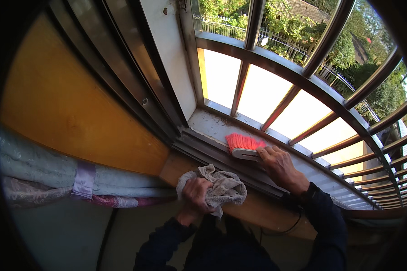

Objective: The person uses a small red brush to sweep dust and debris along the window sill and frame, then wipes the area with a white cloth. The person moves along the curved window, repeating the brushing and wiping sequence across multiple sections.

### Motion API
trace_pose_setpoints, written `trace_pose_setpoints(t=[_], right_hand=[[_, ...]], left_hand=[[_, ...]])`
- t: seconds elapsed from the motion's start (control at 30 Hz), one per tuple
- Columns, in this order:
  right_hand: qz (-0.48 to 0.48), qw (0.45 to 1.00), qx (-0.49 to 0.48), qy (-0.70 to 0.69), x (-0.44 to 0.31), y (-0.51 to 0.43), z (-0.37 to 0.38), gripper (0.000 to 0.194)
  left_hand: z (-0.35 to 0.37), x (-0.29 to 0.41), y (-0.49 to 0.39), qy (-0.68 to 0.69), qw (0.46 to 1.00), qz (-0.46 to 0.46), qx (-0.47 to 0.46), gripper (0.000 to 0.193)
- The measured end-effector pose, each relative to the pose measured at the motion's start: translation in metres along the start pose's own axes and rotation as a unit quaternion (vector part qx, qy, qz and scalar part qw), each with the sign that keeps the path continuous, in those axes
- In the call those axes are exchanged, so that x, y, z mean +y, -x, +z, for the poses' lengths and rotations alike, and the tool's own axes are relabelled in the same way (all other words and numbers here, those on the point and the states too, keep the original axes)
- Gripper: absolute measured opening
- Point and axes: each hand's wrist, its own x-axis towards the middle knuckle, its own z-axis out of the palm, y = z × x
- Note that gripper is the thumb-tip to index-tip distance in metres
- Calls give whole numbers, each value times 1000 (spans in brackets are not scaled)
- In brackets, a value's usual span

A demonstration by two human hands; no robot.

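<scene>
My right hand is closed around the end of a brush with pinkish-red bristles and a pale back. Its bristles lie over the outer window sill, just beyond the dark metal sliding-window track. Crumpled in my left hand is a greyish terry cloth, above the wooden inner sill near the track. Bits of dark debris are scattered on the outer sill, mostly towards its left corner. The brush's grip is hidden by my right fingers.
Metal window bars curve along the outer side. Sliding window frames stand at the left beside a yellow-brown wood panel. A tied curtain hangs at the lower left. A thin dark cable loops below my right arm.
</scene>
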Motion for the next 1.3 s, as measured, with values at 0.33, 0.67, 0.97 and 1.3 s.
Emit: trace_pose_setpoints(t=[0.33, 0.67, 0.97, 1.3], right_hand=[[-104, 988, -44, -102, -31, -21, -5, 35], [-159, 979, 51, -118, -45, -55, -8, 30], [-214, 972, 58, -77, -82, -96, -6, 38], [-185, 973, 125, 65, -60, -91, 7, 29]], left_hand=[[4, -1, 5, 22, 999, -7, 26, 63], [2, -3, 10, 26, 1000, -11, 11, 62], [2, -2, 8, 21, 1000, -16, 3, 73], [7, -8, 10, 39, 999, -9, 26, 83]])
